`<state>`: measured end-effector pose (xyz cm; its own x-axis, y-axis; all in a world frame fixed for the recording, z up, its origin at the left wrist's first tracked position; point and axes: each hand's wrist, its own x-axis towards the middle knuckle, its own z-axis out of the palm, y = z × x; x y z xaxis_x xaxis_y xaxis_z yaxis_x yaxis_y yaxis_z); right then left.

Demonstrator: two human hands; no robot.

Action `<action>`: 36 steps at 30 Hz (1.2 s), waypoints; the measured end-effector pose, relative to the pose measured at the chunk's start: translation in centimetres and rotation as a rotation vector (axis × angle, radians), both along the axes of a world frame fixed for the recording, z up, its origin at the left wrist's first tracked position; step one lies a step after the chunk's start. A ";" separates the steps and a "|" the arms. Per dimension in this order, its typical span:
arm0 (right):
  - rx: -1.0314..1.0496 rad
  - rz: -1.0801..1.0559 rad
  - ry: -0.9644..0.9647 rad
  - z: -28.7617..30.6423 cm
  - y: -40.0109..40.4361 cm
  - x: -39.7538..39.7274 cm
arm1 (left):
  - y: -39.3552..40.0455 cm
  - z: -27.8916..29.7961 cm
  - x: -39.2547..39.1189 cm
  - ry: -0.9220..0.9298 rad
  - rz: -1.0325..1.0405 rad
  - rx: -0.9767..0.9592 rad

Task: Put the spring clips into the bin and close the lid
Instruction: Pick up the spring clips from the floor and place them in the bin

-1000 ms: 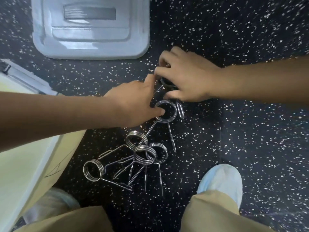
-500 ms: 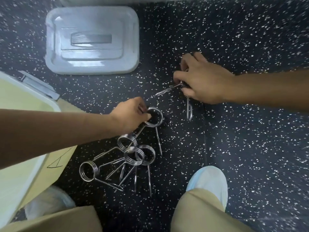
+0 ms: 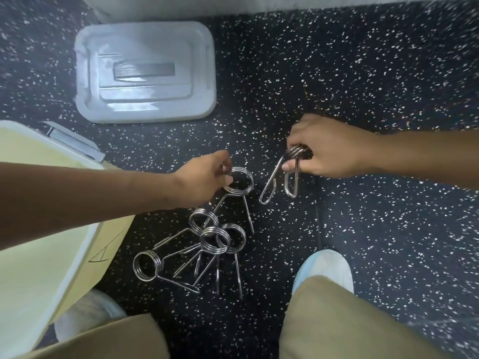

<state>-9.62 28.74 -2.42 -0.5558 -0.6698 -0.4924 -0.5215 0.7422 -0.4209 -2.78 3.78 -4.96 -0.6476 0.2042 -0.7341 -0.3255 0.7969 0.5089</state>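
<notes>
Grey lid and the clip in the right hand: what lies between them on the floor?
Nothing: in the head view only bare speckled floor separates the grey lid from the spring clip held in the right hand.

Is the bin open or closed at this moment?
Open. The grey lid lies flat on the floor, apart from the yellow bin, whose inside is exposed.

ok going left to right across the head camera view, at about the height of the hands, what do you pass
Yellow bin → left hand → spring clip it pinches by the coil → spring clip hanging from the right hand → right hand.
</notes>
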 end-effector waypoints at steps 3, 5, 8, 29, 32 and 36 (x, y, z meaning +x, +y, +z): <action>-0.027 -0.037 -0.034 0.7 -0.5 0.6 | -0.6 1.6 0.5 0.072 -0.048 0.046; -0.049 -0.068 -0.062 1.3 -0.7 0.8 | -1.1 2.6 0.8 0.133 -0.077 0.056; -0.071 -0.076 -0.075 2.1 -1.1 1.1 | -1.7 4.0 1.2 0.210 -0.093 0.056; -0.150 0.114 -0.012 5.8 -6.3 2.8 | -12.0 15.3 6.2 0.220 0.321 0.165; -0.193 0.075 0.022 5.9 -8.0 3.2 | -13.3 15.6 8.7 0.253 0.502 0.229; -0.312 -0.006 0.052 5.3 -10.4 3.6 | -14.5 15.9 11.4 0.291 0.681 0.306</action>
<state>-6.03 18.32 2.92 -0.5795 -0.7804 -0.2349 -0.5440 0.5850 -0.6015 8.67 -10.68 10.93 -0.8594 -0.1400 -0.4918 -0.5107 0.2823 0.8121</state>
